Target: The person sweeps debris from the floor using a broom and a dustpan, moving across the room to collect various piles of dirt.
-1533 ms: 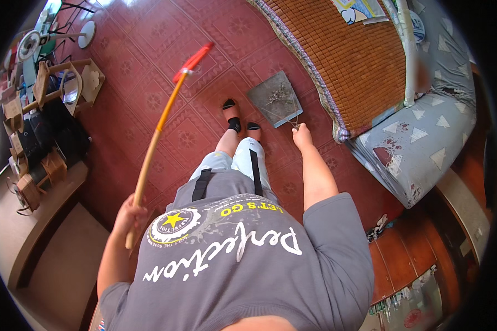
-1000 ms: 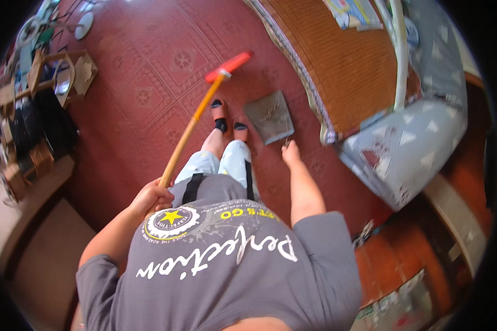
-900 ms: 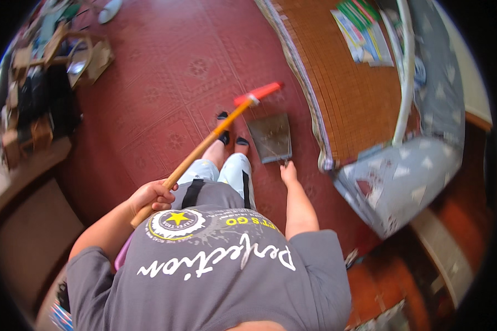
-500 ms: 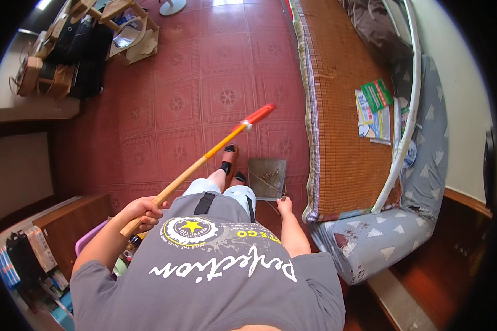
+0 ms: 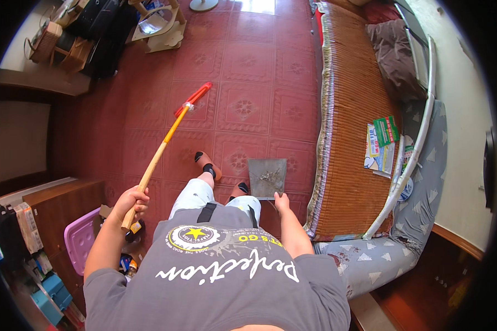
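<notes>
My left hand is wrapped round the wooden handle of a long broom, near its lower end. The handle slants forward to a narrow red head low over the tiled floor; whether it touches the tiles I cannot tell. In my right hand is the handle end of a grey metal dustpan, beside my right knee. Some greyish debris lies in the pan. Most of the pan's handle is hidden by my fingers.
On the right is a bed with a brown woven mat, papers and a white rail. A purple plastic piece and a wooden cabinet stand at left. A wooden stand is farther off, near black bags.
The broom head has swung left and farther from me. My feet have stepped apart, the left one forward and leftward. The dustpan shows fuller now, its debris gathered toward the middle.
</notes>
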Available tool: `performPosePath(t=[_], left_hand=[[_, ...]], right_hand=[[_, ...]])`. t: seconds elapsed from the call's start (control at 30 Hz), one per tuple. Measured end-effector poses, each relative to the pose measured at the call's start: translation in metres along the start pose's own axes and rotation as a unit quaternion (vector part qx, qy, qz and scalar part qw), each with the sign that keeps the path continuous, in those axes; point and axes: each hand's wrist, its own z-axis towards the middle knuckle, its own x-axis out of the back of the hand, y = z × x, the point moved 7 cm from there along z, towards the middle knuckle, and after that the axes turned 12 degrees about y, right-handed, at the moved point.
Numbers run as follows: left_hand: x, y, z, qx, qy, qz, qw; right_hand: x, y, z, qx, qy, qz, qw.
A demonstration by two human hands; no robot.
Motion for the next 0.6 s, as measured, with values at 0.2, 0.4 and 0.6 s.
performPosePath(t=[0.2,0.4,0.6], left_hand=[[0.049,0.04,0.024,-0.025,0.047,0.062,0.997],[0.04,0.059,0.066,-0.032,0.033,0.148,0.988],[0.028,0.069,0.066,0.151,-0.113,-0.025,0.982]], right_hand=[[-0.038,-0.091,0.022,0.05,-0.018,-0.036,0.998],[-0.063,-0.154,0.035,0.084,-0.04,-0.086,0.992],[-0.101,-0.203,0.036,0.098,-0.07,-0.06,0.991]])
